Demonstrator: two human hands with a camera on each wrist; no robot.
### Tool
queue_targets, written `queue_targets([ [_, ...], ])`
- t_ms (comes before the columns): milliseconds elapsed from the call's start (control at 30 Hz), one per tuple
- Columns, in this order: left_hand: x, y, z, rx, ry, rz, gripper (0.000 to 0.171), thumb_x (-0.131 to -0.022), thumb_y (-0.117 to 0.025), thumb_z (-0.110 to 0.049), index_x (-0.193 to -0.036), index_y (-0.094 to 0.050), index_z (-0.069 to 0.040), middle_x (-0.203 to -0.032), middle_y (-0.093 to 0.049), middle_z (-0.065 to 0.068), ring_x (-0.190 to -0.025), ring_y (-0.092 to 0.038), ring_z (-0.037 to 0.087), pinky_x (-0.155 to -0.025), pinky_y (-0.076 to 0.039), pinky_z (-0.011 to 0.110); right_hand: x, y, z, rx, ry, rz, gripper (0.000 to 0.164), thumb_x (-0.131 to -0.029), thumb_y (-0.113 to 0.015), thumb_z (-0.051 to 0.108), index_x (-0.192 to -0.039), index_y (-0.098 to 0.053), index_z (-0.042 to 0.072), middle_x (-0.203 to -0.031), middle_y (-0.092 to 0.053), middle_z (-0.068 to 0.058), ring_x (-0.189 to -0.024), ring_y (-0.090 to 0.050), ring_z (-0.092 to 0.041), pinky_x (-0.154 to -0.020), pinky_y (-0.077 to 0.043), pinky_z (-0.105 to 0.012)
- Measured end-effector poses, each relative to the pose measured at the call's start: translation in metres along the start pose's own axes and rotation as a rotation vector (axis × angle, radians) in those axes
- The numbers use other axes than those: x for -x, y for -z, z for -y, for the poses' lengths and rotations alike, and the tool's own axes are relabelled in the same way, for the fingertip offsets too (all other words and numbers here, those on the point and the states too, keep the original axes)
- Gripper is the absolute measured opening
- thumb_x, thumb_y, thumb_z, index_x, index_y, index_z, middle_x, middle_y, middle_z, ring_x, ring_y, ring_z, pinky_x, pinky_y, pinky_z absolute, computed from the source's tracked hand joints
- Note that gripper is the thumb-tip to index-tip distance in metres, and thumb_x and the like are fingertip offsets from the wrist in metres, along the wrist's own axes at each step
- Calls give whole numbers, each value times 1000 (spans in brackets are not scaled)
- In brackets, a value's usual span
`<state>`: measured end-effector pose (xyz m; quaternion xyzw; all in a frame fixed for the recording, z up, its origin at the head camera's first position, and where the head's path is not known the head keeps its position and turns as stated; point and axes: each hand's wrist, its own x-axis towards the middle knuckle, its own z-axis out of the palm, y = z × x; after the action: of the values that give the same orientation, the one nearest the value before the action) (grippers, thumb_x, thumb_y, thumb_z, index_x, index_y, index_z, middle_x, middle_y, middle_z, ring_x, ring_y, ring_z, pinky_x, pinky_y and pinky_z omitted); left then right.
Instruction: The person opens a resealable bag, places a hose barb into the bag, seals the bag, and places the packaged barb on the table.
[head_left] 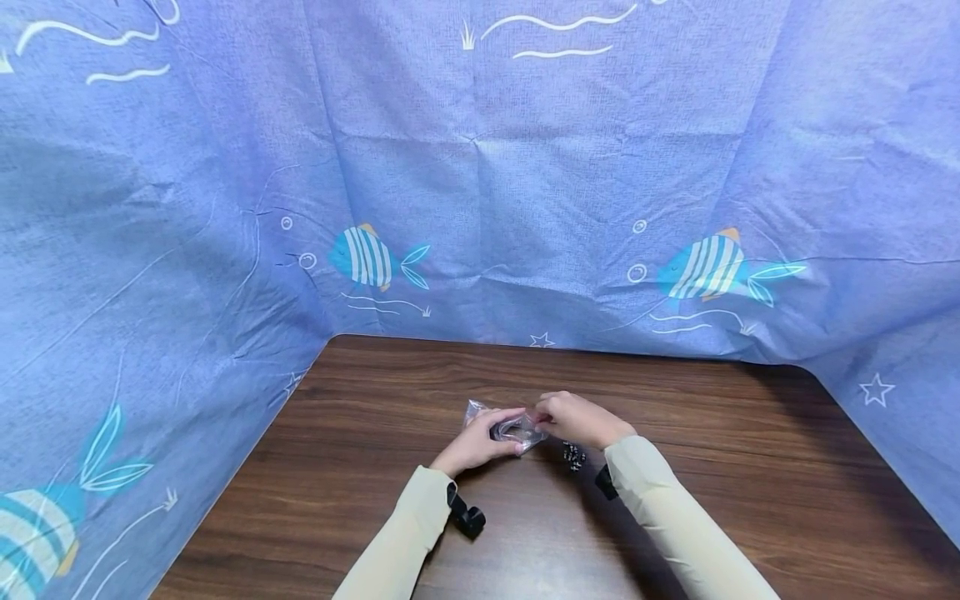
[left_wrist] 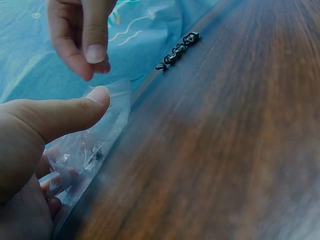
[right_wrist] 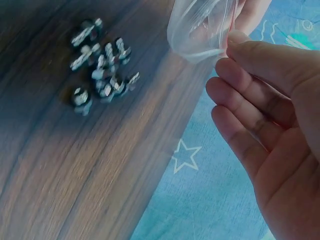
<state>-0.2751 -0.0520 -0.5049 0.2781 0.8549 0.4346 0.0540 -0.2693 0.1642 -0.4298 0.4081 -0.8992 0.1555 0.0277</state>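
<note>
A clear zip-top plastic bag (head_left: 523,431) is held at the middle of the table by my left hand (head_left: 482,439). In the left wrist view, the thumb (left_wrist: 85,112) lies on the near side of the bag (left_wrist: 107,112), with fingers behind it; something small and dark shows inside. My right hand (head_left: 573,417) is at the bag's right end, thumb and fingers bent together. From the right wrist, the thumb tip (right_wrist: 236,37) overlaps the bag's rim (right_wrist: 197,54); whether it pinches the rim is unclear. Several small black-and-silver metal pieces (right_wrist: 102,70) lie loose beside it.
The brown wood-grain table (head_left: 360,400) reaches back to a blue fish-print cloth (head_left: 525,208), which hangs behind it and at both sides. A black wrist camera (head_left: 468,518) is strapped at the left wrist, near the table surface.
</note>
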Motion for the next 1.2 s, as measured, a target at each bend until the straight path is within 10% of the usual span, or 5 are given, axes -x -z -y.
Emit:
queue_targets([
  [1200,0,0,0,-12,-1,4,60,-83,-75,-33,-138,-54,-19,-136,-58,2,-125,-46,26,-106,-35,48,54,5,-27,-113,-115,191,15,-69,-74,-5,-78,-73,7,-77,-70,2,-67,-56,1,-62,-50,-18],
])
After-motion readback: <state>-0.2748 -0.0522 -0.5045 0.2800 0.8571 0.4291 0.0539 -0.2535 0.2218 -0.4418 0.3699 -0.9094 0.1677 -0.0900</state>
